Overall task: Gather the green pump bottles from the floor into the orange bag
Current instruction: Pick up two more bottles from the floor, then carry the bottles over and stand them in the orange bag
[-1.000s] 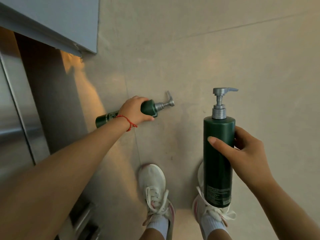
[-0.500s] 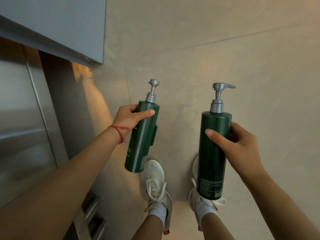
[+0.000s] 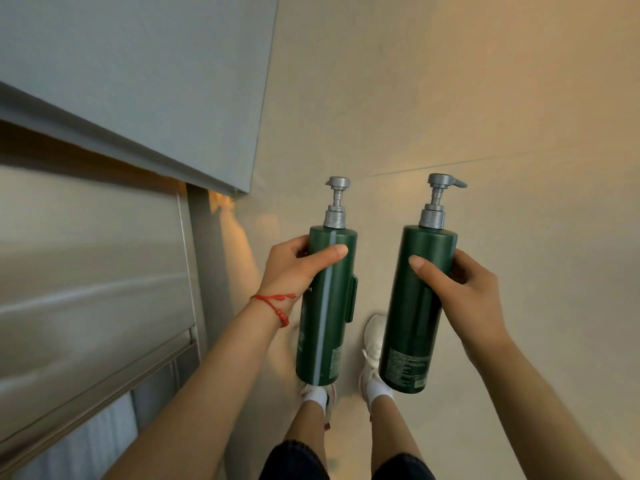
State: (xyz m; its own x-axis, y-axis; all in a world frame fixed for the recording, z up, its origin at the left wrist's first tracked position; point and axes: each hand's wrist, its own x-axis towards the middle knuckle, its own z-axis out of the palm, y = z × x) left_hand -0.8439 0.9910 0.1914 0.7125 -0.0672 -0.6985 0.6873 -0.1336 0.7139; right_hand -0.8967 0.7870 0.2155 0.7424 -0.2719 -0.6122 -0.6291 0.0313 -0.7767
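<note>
You held two green pump bottles up off the floor point(image 3: 485, 98), one in each hand, near the middle of the frame. Your left hand point(image 3: 294, 268) was wrapped tight around the left bottle point(image 3: 325, 306), and a red string bracelet point(image 3: 275, 304) sat on that wrist. Your right hand point(image 3: 464, 292) gripped the right bottle point(image 3: 415, 306). Both bottles stood upright, side by side but apart. Your white shoes point(image 3: 372, 341) showed below them.
</note>
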